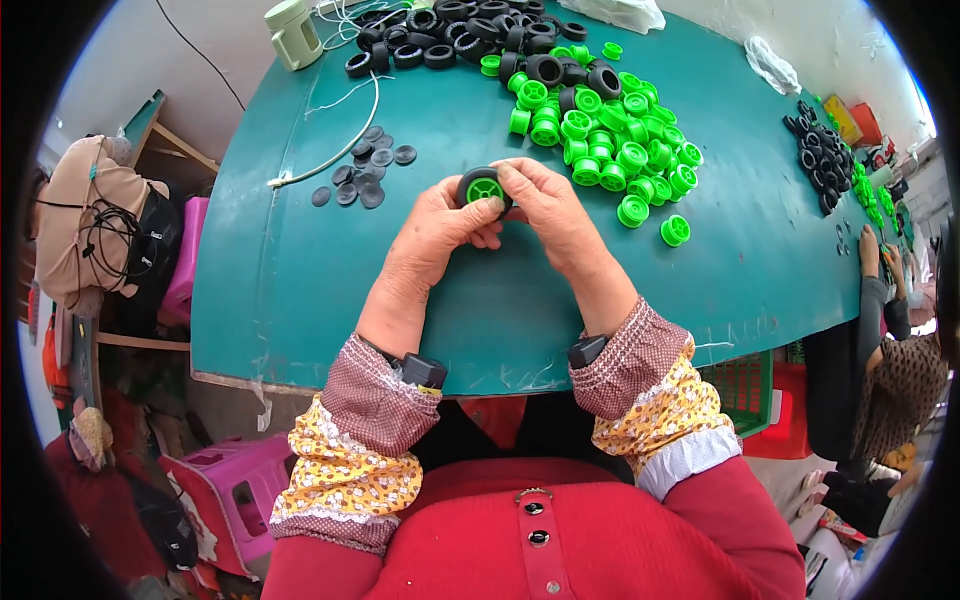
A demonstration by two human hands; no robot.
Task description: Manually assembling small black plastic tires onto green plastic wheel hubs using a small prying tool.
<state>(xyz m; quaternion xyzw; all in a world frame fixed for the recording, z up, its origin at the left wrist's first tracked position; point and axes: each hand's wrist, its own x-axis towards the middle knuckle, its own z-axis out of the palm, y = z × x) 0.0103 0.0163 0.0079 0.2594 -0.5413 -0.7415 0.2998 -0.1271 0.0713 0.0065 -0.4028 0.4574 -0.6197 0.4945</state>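
Both hands meet over the middle of a teal table [300,260]. Together they hold a small toy wheel [485,187]: a black rubber tyre around a green plastic hub. My left hand [440,225] pinches its lower left side. My right hand [545,210] grips it from the right, fingers curled over the top. Just beyond the hands lies a heap of loose green hubs [610,130]. Further back sits a pile of black tyres [460,35].
Several dark flat discs [362,170] lie left of the hands beside a white cord [335,155]. A pale green jug [293,33] stands at the far left edge. Another person [890,340] sits at the right by more black parts [825,155]. A pink stool [235,490] stands below left.
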